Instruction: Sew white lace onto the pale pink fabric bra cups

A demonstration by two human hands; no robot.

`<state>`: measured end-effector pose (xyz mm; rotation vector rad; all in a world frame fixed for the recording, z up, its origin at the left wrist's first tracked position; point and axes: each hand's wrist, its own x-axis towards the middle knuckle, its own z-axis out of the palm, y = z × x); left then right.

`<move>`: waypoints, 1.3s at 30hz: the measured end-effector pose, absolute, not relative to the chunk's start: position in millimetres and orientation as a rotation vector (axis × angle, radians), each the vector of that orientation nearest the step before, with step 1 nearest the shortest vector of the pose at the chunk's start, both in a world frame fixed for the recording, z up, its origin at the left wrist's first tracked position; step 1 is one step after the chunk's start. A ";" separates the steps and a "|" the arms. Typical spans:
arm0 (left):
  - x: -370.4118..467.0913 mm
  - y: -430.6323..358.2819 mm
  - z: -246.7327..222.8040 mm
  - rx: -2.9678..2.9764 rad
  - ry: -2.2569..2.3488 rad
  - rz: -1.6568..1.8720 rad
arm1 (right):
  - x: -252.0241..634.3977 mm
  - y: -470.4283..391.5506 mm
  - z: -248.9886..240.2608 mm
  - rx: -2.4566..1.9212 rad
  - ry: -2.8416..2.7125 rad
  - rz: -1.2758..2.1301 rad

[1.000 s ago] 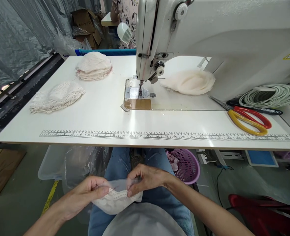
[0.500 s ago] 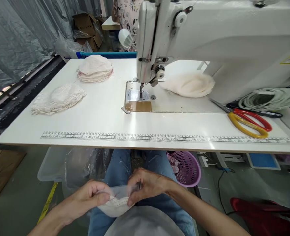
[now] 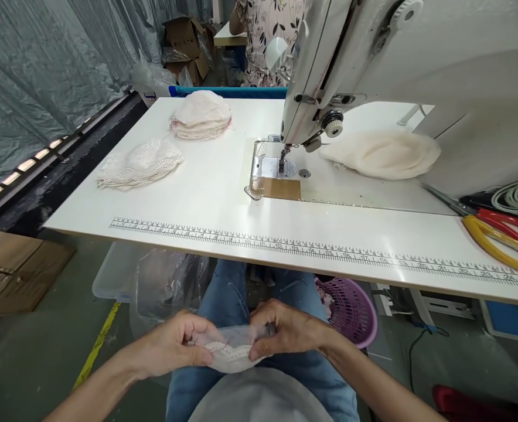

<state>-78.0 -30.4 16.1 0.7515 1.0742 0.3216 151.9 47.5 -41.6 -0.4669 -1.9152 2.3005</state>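
Note:
Over my lap, a small white fabric piece with a lace edge (image 3: 235, 362) is stretched between both hands. My left hand (image 3: 175, 346) pinches its left end between thumb and fingers. The right end is gripped by my right hand (image 3: 285, 331), thumb on the lace. A small dark object (image 3: 271, 329) shows at the right fingers; I cannot make out what it is. The upper part of the fabric looks sheer. On the table lie a stack of lace-edged pieces (image 3: 140, 164) and a stack of cream pieces (image 3: 201, 116).
The sewing machine (image 3: 329, 76) stands over the white table (image 3: 206, 205), with a cream cloth pile (image 3: 386, 153) under its arm. Scissors (image 3: 496, 237) lie at the right. Below are a purple basket (image 3: 360, 316) and a cardboard box (image 3: 17, 272). A person (image 3: 268, 35) is beyond the table.
My view has turned left, so the table and machine appear farther right and tilted. Both hands keep hold of the fabric piece, which looks a little flatter and more drawn out.

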 end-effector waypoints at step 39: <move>-79.1 -26.9 10.8 0.821 1.236 0.233 | 151.1 50.0 -33.2 -0.551 -1.951 2.321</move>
